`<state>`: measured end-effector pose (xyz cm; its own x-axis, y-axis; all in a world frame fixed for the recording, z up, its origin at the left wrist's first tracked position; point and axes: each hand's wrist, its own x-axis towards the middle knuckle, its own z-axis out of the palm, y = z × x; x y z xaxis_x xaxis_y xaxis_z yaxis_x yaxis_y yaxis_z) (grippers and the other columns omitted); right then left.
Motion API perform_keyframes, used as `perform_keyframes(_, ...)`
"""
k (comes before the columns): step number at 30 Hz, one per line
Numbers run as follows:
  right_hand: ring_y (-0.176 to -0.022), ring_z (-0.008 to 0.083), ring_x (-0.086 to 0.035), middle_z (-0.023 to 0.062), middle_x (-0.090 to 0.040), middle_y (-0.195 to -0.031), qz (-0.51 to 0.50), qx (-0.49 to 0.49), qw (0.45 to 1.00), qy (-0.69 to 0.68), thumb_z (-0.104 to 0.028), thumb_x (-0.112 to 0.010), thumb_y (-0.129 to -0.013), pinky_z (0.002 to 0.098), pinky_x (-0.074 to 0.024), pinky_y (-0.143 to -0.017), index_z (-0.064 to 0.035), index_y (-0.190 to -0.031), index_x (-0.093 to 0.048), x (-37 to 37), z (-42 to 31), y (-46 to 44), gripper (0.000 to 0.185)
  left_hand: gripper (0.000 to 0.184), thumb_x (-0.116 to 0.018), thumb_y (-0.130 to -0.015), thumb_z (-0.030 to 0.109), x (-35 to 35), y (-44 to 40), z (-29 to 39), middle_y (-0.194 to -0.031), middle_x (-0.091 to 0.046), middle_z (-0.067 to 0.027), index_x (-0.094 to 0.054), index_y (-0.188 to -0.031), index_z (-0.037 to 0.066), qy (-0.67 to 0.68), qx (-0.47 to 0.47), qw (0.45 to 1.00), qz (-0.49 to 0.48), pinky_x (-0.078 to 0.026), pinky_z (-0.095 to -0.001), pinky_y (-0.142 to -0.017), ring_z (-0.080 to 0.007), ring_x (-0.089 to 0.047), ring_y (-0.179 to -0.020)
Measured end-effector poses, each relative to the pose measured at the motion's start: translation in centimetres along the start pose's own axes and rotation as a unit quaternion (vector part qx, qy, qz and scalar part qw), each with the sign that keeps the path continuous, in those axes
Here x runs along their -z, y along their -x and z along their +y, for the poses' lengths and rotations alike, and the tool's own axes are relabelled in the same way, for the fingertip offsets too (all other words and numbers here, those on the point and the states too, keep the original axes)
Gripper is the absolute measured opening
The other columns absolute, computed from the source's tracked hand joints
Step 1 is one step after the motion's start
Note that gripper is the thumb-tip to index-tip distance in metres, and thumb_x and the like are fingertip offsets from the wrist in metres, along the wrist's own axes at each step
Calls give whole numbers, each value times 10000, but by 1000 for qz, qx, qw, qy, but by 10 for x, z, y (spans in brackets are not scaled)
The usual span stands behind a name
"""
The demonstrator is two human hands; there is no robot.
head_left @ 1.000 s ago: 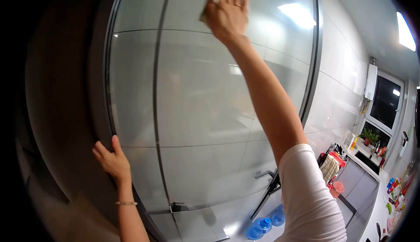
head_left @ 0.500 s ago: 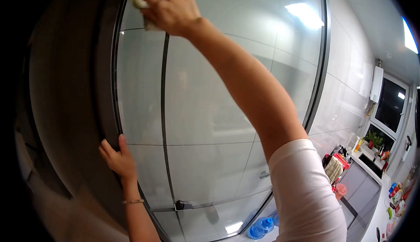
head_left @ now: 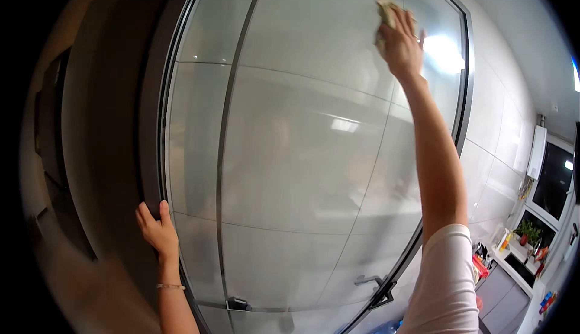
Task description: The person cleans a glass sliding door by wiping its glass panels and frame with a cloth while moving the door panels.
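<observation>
High on the glass panel, my right hand presses a pale, crumpled cloth flat to the surface. The cloth sticks out past my fingers on the left and top, and part of it is hidden under the palm. Lower down on the left, my left hand grips the dark edge of the door frame, thumb on the glass side and fingers round the outer side. A dark door handle sits on the right frame edge, well below my right hand.
A tiled wall stands right of the door. Farther right are a counter with a sink, a potted plant, a window and a white wall-mounted unit. Blue bottles show at the bottom edge.
My right hand has swept the cloth from the glass's upper left across to its upper right. My left hand stays on the frame edge. The view has shifted slightly, bringing the door handle into sight.
</observation>
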<state>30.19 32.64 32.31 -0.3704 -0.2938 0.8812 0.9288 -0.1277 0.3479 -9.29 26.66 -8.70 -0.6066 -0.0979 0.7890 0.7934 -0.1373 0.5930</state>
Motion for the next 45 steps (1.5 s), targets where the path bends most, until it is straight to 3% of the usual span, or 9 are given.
perform_keyframes(3,-1318,292,-204,45,-300,-1397,-35,-29,999,-6,-260,-456,-883,626,-172,-989,-183,-1038,-606,-6,57,22,228,459,-509,-860,388,-2,2,-3,-921,-485,-189,-445,-1029,-34,-3,-10,1000,-8,-412,-427,-706,-372,-499,-854)
perform_keyframes(13,-1312,316,-187,93,-283,-1404,-40,-319,946,-25,-422,-266,-913,442,-101,-1071,-143,-1349,-322,-47,180,72,521,501,-462,-863,440,1,2,-2,-938,-484,-201,-431,-1027,-32,-47,6,998,-41,-418,-442,-688,-392,-499,-860)
perform_keyframes(18,-1140,321,-414,113,-451,-1249,16,-208,978,-27,-319,-455,-843,435,-291,-972,-113,-1158,-520,-39,119,6,382,499,-497,-842,438,4,2,3,-943,-465,-202,-428,-1003,-30,-16,7,999,-35,-398,-449,-715,-388,-477,-880)
perform_keyframes(21,-1168,350,-396,137,-425,-1281,4,-102,995,18,-223,-540,-796,505,-262,-983,-146,-1214,-481,-47,64,-45,429,507,-479,-866,422,6,1,2,-923,-458,-196,-420,-1040,-50,2,17,997,-74,-389,-426,-732,-370,-474,-866)
perform_keyframes(28,-1146,318,-424,111,-443,-1246,67,24,997,3,-194,-511,-801,477,-303,-957,-133,-1208,-453,-15,-119,-128,416,526,-528,-813,478,0,0,-7,-885,-458,-181,-432,-947,-21,42,-7,998,-53,-429,-429,-624,-363,-490,-802)
perform_keyframes(31,-1119,324,-437,178,-422,-1272,45,70,980,-178,-54,-433,-797,463,-278,-992,-49,-1223,-416,38,-194,-138,427,525,-539,-809,473,1,1,-9,-897,-464,-180,-436,-957,-20,66,0,996,-61,-440,-418,-646,-357,-500,-818)
perform_keyframes(33,-1199,321,-362,193,-392,-1293,21,127,964,-232,-242,-383,-870,472,-197,-1036,-48,-1236,-399,60,-224,-132,414,525,-540,-811,470,-2,2,-10,-903,-467,-181,-437,-963,-22,70,3,995,-66,-442,-415,-661,-353,-503,-827)
perform_keyframes(36,-1260,333,-284,173,-362,-1327,53,226,951,-204,-340,-339,-895,466,-159,-1055,-68,-1271,-381,42,-221,-121,466,555,-528,-813,494,1,2,-9,-913,-467,-182,-437,-978,-29,61,6,996,-66,-440,-416,-683,-350,-507,-837)
perform_keyframes(45,-1262,281,-301,102,-380,-1335,38,122,979,-156,-240,-405,-882,440,-247,-1022,-100,-1258,-414,1,-111,-127,401,501,-520,-846,409,2,1,-7,-934,-468,-211,-430,-1003,-58,53,-1,998,-46,-408,-437,-708,-397,-489,-870)
